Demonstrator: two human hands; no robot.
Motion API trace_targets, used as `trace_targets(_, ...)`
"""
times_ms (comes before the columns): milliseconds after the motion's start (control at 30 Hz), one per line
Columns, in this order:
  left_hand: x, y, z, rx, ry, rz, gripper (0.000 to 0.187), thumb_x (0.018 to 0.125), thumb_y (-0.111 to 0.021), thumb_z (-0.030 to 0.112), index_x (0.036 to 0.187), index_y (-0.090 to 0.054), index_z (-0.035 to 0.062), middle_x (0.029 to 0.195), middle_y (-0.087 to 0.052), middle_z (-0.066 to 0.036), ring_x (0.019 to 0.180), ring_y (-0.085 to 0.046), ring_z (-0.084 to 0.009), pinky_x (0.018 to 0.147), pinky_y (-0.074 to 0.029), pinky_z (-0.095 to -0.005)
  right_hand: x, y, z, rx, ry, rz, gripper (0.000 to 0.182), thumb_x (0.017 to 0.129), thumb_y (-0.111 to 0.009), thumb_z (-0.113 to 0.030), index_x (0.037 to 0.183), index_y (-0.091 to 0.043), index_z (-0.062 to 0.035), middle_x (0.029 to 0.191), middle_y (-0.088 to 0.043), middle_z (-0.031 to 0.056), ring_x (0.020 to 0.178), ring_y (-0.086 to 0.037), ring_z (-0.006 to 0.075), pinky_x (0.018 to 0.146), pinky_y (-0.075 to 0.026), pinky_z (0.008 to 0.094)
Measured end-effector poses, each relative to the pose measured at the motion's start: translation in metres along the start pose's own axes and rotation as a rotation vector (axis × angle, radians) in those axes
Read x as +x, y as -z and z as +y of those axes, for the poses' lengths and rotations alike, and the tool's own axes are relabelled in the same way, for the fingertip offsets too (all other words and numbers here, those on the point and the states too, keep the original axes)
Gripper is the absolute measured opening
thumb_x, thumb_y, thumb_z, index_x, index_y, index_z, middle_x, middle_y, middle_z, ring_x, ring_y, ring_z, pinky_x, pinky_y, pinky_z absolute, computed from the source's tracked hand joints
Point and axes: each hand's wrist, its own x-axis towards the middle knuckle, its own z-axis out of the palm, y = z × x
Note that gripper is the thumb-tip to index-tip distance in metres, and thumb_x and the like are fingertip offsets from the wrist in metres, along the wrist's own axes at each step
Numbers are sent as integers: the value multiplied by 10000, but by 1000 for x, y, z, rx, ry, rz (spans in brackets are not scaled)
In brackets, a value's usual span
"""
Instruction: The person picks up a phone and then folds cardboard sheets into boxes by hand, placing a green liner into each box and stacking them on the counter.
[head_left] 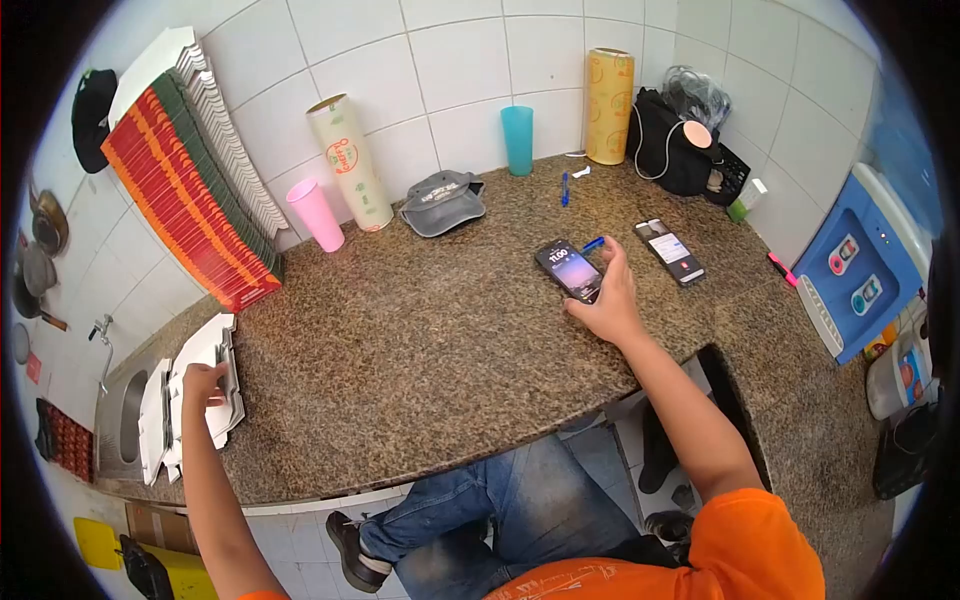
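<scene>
My right hand [612, 308] has its thumb and fingers around the lower end of a black smartphone [566, 264] with a lit lock screen, low over the granite counter. A blue pen [594, 243] lies beside that phone's upper right edge. A second smartphone [670, 252], also lit, lies on the counter to the right of this hand. Far to the left, my left hand [205, 384] has its fingers curled at the inner edge of a pile of flat white cardboard pieces [205, 345]. Its fingertips are partly hidden among them.
Tall stacked folded cardboard [195, 190] leans against the wall. Along the back stand a pink cup [316, 215], two film rolls [350, 165] [609, 105], a grey cap [443, 203], a teal cup [517, 140] and a black bag [672, 145]. A sink [132, 415] is left, a blue water dispenser [868, 260] right.
</scene>
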Motion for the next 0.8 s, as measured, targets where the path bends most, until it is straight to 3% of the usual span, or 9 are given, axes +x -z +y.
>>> trace_targets(100,27,2,-33,-208,-80,105,315,951,-732,248,1103,-731,-28,951,-724,-169,801,-746,-302,568,-679,-471,4,-9,15,123,31,112,922,809,-759,-181,1587,-283,-46,1474,-526,275,1406,-502,420,1190,-364,529)
trace_targets(200,44,18,-41,-274,-153,357,309,1016,-638,253,1113,-746,-20,905,-682,-116,799,-710,-256,583,-650,-446,14,-14,36,495,-190,287,615,888,-660,-102,1453,-429,-28,1344,-623,256,1293,-596,370,1098,-463,468)
trace_targets(300,50,51,-31,-364,-240,497,319,1047,-621,275,1024,-743,-19,822,-661,-80,744,-651,-198,591,-556,-397,9,-7,25,296,-160,241,611,897,-681,-149,1448,-445,-27,1361,-617,257,1249,-607,388,1096,-460,483)
trace_targets(433,37,99,-19,-387,-449,545,349,1067,-606,289,927,-704,-16,781,-647,-39,696,-544,-134,640,-442,-366,-8,5,-18,-275,-4,-18,948,816,-863,-373,1571,-386,-56,1476,-554,255,1375,-503,430,1159,-380,558)
trace_targets(467,27,100,-20,-552,-447,512,337,1077,-607,281,926,-691,-8,782,-635,-25,704,-535,-117,672,-453,-335,-4,-2,-10,-247,-38,-48,1092,768,-892,-458,1619,-336,-57,1491,-545,250,1426,-444,435,1184,-332,581)
trace_targets(567,-35,98,-16,-601,-539,491,294,1090,-604,259,949,-682,13,811,-620,0,718,-528,-101,676,-442,-313,4,-6,-1,-222,-40,-84,1100,758,-895,-467,1612,-341,-49,1502,-540,258,1423,-453,447,1190,-336,575)
trace_targets(667,-102,56,-7,-795,-577,506,253,1101,-596,233,979,-671,25,841,-601,21,736,-527,-85,673,-439,-295,10,-4,7,-163,6,-80,1104,739,-913,-449,1593,-352,-30,1486,-555,273,1356,-541,441,1159,-409,528)
trace_targets(767,-154,-15,8,-714,-603,590,236,1107,-580,219,984,-660,34,834,-584,18,784,-522,-72,695,-453,-294,4,2,0,-69,85,22,1038,712,-944,-397,1508,-409,-3,1432,-596,272,1276,-622,418,1097,-488,480)
trace_targets(800,-179,-37,20,-755,-495,499,242,1107,-578,222,982,-657,31,817,-577,6,792,-519,-76,707,-452,-293,3,5,-4,40,28,99,1004,698,-958,-372,1468,-429,-3,1391,-620,263,1246,-644,410,1077,-502,472)
